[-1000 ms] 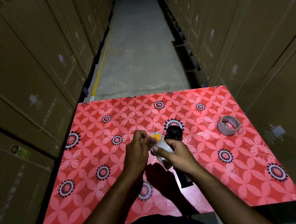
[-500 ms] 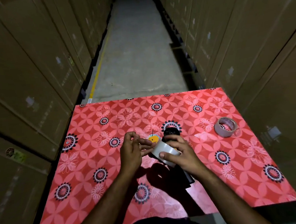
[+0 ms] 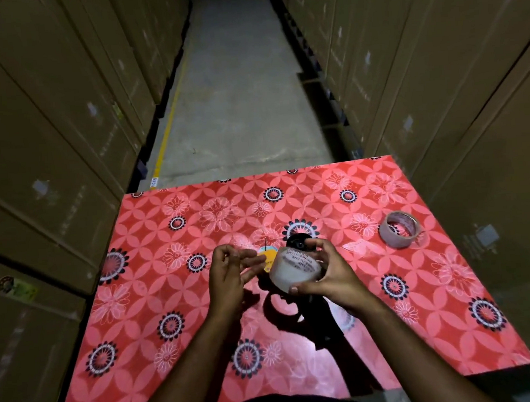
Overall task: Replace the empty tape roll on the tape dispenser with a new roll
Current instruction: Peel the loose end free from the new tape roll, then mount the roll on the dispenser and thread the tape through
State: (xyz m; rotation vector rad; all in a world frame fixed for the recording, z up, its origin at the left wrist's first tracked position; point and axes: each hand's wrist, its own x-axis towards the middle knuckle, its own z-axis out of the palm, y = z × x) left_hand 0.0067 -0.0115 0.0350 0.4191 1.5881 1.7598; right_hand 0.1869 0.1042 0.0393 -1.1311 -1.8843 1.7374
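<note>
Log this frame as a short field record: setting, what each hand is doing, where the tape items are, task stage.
setting: red floral table in an aisle between stacked brown cardboard boxes
right hand: grips the white full tape roll above the table
left hand: fingers loosely curled beside the roll, holding nothing visible
black tape dispenser: mostly hidden behind and under the roll
pale empty tape ring: lying on the table's right side, apart from the hands
stage: whether the new roll is seated on the dispenser cannot be told

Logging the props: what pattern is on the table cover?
Red table cover with floral medallions; head view.
</note>
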